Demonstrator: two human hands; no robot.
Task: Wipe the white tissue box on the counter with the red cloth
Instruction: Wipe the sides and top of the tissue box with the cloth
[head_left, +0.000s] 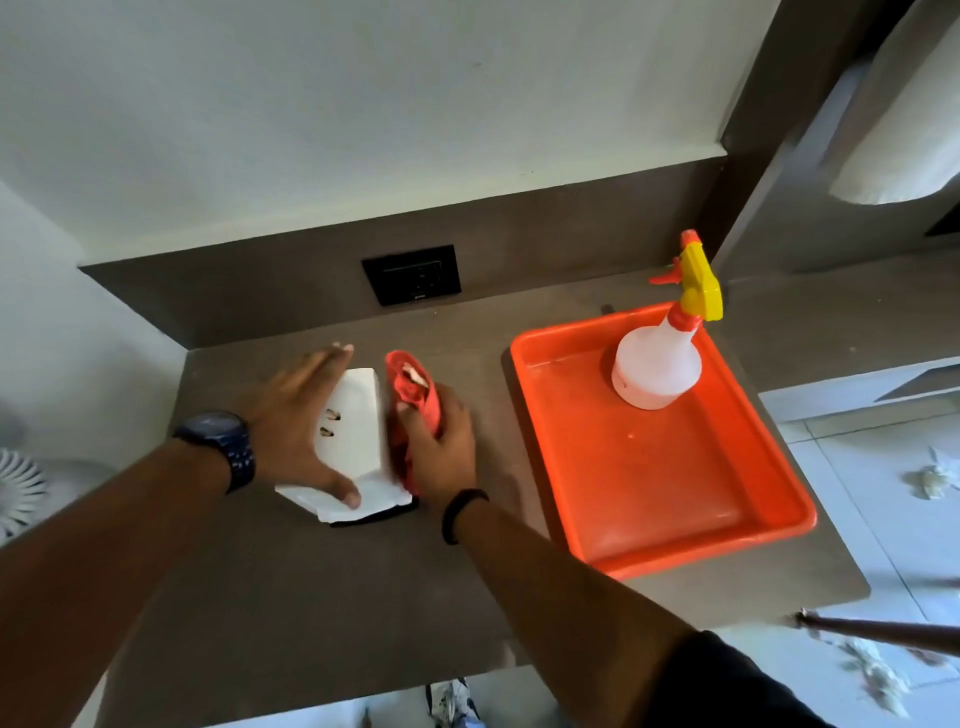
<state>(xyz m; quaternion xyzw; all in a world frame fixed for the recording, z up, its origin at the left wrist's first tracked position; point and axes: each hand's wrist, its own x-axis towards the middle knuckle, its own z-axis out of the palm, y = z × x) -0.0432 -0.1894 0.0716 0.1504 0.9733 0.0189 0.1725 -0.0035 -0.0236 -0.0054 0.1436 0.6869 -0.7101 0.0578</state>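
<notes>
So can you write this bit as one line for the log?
left hand steadies tissue box | right hand presses red cloth on its side

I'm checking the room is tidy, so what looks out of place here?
Crumpled white scraps lie scattered on the floor right of the counter. On it, the tray and spray bottle look orderly.
</notes>
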